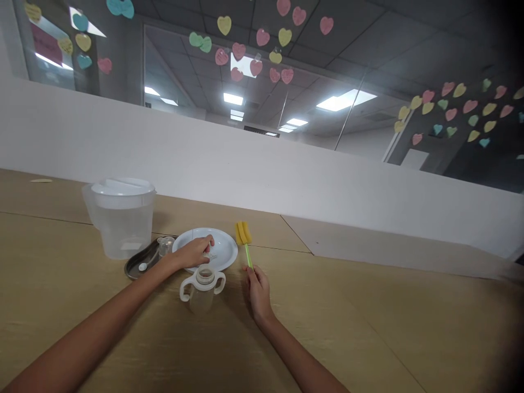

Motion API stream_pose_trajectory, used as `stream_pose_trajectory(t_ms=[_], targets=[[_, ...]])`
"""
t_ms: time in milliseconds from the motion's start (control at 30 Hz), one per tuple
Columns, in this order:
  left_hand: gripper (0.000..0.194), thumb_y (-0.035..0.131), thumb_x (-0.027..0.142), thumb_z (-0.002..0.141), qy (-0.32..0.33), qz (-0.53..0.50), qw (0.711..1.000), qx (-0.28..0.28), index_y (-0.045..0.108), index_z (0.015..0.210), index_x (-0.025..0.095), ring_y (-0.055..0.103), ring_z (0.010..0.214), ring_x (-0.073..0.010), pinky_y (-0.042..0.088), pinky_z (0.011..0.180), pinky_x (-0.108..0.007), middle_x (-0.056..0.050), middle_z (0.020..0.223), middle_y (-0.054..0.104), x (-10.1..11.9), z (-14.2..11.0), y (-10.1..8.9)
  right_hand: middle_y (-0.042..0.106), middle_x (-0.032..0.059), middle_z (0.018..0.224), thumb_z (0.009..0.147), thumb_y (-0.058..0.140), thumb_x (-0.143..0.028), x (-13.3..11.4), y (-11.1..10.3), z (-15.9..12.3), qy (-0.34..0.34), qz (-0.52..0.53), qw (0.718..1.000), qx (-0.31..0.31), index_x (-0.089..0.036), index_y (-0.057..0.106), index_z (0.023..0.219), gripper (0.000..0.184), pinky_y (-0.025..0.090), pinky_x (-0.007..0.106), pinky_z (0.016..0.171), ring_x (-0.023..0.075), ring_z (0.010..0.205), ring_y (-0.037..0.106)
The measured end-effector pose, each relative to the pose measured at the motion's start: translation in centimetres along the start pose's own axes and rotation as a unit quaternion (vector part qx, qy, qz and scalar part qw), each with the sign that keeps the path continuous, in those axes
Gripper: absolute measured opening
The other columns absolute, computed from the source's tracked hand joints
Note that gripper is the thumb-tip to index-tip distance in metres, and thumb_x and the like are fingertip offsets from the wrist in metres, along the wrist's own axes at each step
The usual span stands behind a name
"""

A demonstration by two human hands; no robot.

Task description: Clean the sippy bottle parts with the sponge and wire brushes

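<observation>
- Brush with a yellow sponge head points away from the person, its green handle in the grasp of the right hand.
- Left hand is over the white plate, fingers bent (whether they pinch anything, I can't tell from here).
- Two-handled bottle stands open-topped, just nearer than the plate.
- Lidded pitcher stands beside a dark tray.

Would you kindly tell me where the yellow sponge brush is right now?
In the head view, the yellow sponge brush is near the middle, held by its green handle in the right hand, just right of the white plate.
</observation>
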State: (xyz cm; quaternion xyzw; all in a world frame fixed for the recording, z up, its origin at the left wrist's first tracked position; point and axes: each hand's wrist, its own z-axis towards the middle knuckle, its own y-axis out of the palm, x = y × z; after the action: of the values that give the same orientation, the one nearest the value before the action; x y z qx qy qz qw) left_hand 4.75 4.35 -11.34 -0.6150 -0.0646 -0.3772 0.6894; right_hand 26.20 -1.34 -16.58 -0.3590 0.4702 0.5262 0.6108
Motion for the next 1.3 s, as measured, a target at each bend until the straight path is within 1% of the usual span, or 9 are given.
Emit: stream_pose_trajectory(t_ms=[133, 300, 400, 500, 633, 767, 933, 1033, 1300], targets=[[0.052, 0.059, 0.006, 0.057, -0.037, -0.087, 0.993, 0.068, 0.056, 0.107, 0.019, 0.058, 0.1, -0.0233, 0.04, 0.092, -0.034, -0.006, 0.101, 0.065, 0.2, 0.3, -0.5, 0.038, -0.0058, 0.053, 0.073, 0.055, -0.049, -0.3, 0.0, -0.2, -0.017, -0.014, 1.0, -0.009, -0.018, 0.057, 0.066, 0.032, 0.028, 0.022, 0.047, 0.0107, 0.05, 0.033], [0.051, 0.06, 0.02, 0.069, -0.084, -0.279, 0.95, 0.115, 0.053, 0.118, 0.013, 0.064, 0.094, -0.0209, 0.05, 0.084, -0.034, -0.008, 0.098, 0.068, 1.7, 0.5, -2.3, 0.05, -0.0025, 0.062, 0.079, 0.052, -0.047, -0.5, -0.1, -0.7, -0.078, -0.063, 0.994, -0.041, -0.018, 0.06, 0.069, 0.032, 0.035, 0.023, 0.057, 0.0134, 0.062, 0.043], [0.041, 0.062, 0.026, 0.073, -0.095, -0.392, 0.908, 0.115, 0.057, 0.111, 0.009, 0.065, 0.091, -0.0178, 0.053, 0.083, -0.03, -0.011, 0.097, 0.069, 2.9, 0.2, -3.3, 0.056, -0.0011, 0.068, 0.084, 0.05, -0.044, -0.5, -0.1, -0.9, -0.108, -0.095, 0.987, -0.076, -0.017, 0.063, 0.075, 0.031, 0.037, 0.024, 0.063, 0.0147, 0.068, 0.047], [0.032, 0.068, 0.027, 0.072, -0.106, -0.464, 0.869, 0.132, 0.061, 0.098, 0.01, 0.066, 0.086, -0.0156, 0.054, 0.083, -0.029, -0.01, 0.096, 0.069, 3.8, -0.1, -3.8, 0.056, -0.0006, 0.069, 0.085, 0.048, -0.044, -0.5, -0.2, -1.0, -0.105, -0.101, 0.987, -0.071, -0.017, 0.063, 0.076, 0.032, 0.037, 0.024, 0.063, 0.015, 0.068, 0.048], [0.033, 0.077, 0.03, 0.065, -0.125, -0.509, 0.84, 0.138, 0.064, 0.089, 0.012, 0.068, 0.077, -0.016, 0.056, 0.078, -0.03, -0.008, 0.088, 0.07, 4.3, -0.3, -4.0, 0.057, -0.0001, 0.07, 0.086, 0.047, -0.044, -0.6, -0.3, -1.1, -0.121, -0.101, 0.985, -0.064, -0.016, 0.064, 0.078, 0.033, 0.037, 0.024, 0.063, 0.015, 0.067, 0.047], [0.038, 0.081, 0.033, 0.059, -0.132, -0.515, 0.835, 0.138, 0.066, 0.088, 0.013, 0.067, 0.074, -0.0157, 0.054, 0.074, -0.03, -0.006, 0.087, 0.07, 4.5, -0.4, -4.2, 0.057, -0.0002, 0.07, 0.085, 0.048, -0.042, -0.5, -0.3, -1.0, -0.124, -0.103, 0.982, -0.099, -0.017, 0.064, 0.079, 0.031, 0.038, 0.024, 0.064, 0.0155, 0.068, 0.049], [0.051, 0.083, 0.034, 0.055, -0.115, -0.505, 0.842, 0.149, 0.066, 0.099, 0.014, 0.065, 0.082, -0.016, 0.05, 0.073, -0.027, -0.006, 0.087, 0.071, 4.7, -0.6, -4.4, 0.057, -0.0007, 0.069, 0.084, 0.049, -0.042, -0.4, -0.3, -0.9, -0.11, -0.092, 0.988, -0.058, -0.017, 0.064, 0.076, 0.03, 0.036, 0.023, 0.063, 0.0155, 0.068, 0.049], [0.057, 0.083, 0.031, 0.054, -0.103, -0.501, 0.847, 0.148, 0.064, 0.105, 0.013, 0.064, 0.083, -0.0155, 0.05, 0.075, -0.026, -0.008, 0.091, 0.071, 4.7, -0.6, -4.5, 0.057, -0.0007, 0.07, 0.085, 0.048, -0.041, -0.6, -0.3, -1.2, -0.123, -0.099, 0.985, -0.065, -0.017, 0.064, 0.078, 0.03, 0.036, 0.023, 0.064, 0.0152, 0.068, 0.049], [0.035, 0.077, 0.03, 0.064, -0.094, -0.498, 0.851, 0.138, 0.069, 0.092, 0.01, 0.064, 0.077, -0.0137, 0.051, 0.082, -0.028, -0.008, 0.086, 0.071, 5.1, -0.5, -4.2, 0.058, -0.0002, 0.071, 0.086, 0.047, -0.042, -0.7, -0.2, -1.1, -0.106, -0.112, 0.985, -0.071, -0.017, 0.063, 0.078, 0.031, 0.036, 0.024, 0.066, 0.016, 0.07, 0.05]])
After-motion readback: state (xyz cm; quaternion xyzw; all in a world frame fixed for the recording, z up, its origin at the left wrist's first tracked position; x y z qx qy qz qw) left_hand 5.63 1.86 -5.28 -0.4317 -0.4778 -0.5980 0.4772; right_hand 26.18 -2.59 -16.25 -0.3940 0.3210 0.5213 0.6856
